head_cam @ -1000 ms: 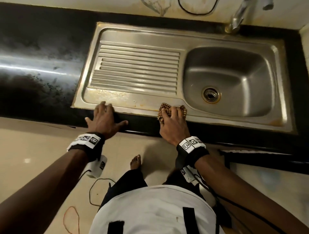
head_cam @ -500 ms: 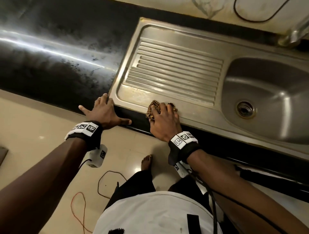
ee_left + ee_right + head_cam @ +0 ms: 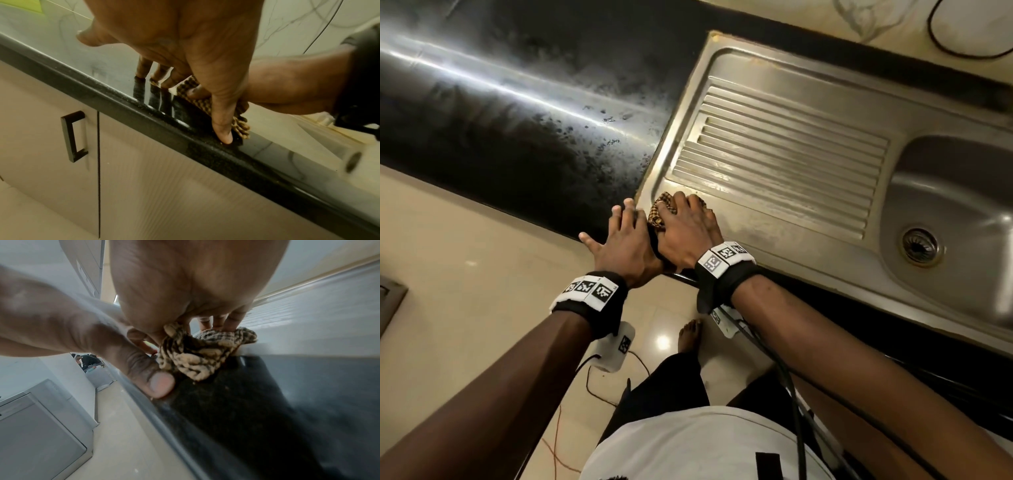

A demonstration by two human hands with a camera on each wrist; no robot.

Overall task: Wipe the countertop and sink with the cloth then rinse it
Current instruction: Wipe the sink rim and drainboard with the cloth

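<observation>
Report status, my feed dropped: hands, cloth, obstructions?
Right hand grips cloth at sink front-left corner. Left hand open on countertop edge, alongside. Nothing blocking.

Both arms reach forward and down, forearms bare, each wrist wearing a black band with white coded tags. The left hand [image 3: 625, 240] lies palm down with straight, spread fingers; its fingertips [image 3: 141, 71] touch the worktop [image 3: 517, 120] and its thumb [image 3: 223, 129] points down against the front edge. The right hand [image 3: 685, 229] sits just beside it, the two touching along their inner sides. Its fingers [image 3: 218, 322] curl down over the cloth [image 3: 197, 353], bunching it under the palm, with the thumb hidden in the head view. From the right wrist view the left thumb lies next to the cloth.
</observation>
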